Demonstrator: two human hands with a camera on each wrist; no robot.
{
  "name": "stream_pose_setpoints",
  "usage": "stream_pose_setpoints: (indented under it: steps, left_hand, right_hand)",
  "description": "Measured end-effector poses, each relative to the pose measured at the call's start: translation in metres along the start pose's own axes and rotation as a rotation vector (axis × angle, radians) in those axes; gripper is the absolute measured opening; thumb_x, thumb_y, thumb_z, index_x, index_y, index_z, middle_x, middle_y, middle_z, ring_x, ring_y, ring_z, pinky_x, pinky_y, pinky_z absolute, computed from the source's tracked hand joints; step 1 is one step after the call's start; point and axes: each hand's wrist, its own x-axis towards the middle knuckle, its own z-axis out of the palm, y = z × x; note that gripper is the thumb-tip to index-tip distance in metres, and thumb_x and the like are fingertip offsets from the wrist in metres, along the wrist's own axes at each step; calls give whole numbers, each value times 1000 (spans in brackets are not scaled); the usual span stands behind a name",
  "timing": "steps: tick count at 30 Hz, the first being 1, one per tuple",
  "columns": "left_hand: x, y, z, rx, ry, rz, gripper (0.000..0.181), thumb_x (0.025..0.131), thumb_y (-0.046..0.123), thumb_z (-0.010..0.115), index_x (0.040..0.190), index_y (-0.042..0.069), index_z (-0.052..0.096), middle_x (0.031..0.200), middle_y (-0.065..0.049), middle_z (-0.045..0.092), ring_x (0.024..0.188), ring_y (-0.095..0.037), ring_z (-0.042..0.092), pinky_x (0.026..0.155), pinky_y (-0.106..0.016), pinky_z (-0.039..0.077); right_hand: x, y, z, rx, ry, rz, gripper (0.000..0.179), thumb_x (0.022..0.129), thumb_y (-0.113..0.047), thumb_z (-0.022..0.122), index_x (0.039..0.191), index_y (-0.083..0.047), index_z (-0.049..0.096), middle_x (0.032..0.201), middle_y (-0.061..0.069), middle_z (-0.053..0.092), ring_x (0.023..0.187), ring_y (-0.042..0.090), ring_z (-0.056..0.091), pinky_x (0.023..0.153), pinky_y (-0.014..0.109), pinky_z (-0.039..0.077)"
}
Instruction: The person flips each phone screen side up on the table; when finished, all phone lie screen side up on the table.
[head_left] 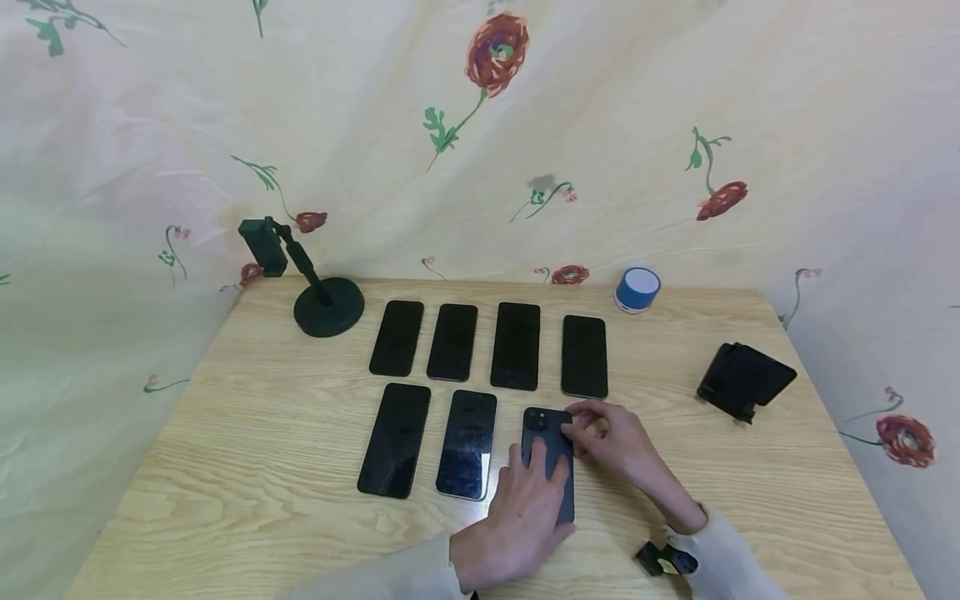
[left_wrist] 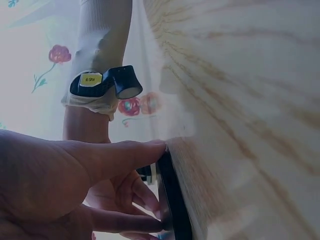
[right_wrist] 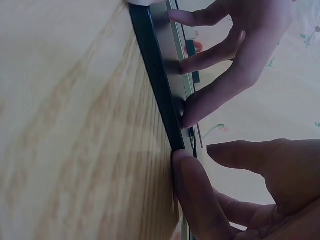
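A dark blue phone [head_left: 551,432] lies back up on the wooden table, its camera block at the far left corner. Spread over its back is my left hand [head_left: 519,521], fingertips touching the surface and the thumb at the near edge. My right hand [head_left: 617,442] holds the far right corner between thumb and fingers. In the right wrist view, one right fingertip [right_wrist: 182,160] presses on the edge of the phone [right_wrist: 159,82]. The left thumb [left_wrist: 142,151] meets the phone's end in the left wrist view. Left of it lies a phone with a glossy screen [head_left: 467,446].
Another dark phone [head_left: 395,442] lies farther left. Behind is a row of several black phones, including one [head_left: 584,357] at its right end. A black stand [head_left: 328,307] stands back left, a blue and white cylinder [head_left: 637,290] back right, and a folded black holder [head_left: 746,379] at right.
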Motion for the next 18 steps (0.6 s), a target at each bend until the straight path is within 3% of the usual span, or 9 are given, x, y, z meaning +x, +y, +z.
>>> stream_pose_setpoints:
  steps: [18]
  left_hand:
    - [2,1,-1,13,-13,24,79,89,59,76,154,22,50,159,-16,40,130,-36,48,97,-31,58]
  right_hand:
    - [0,0,1,-14,11,-6,35,101,-16,68,131,1,65,94,8,70,67,13,67,58,23,51]
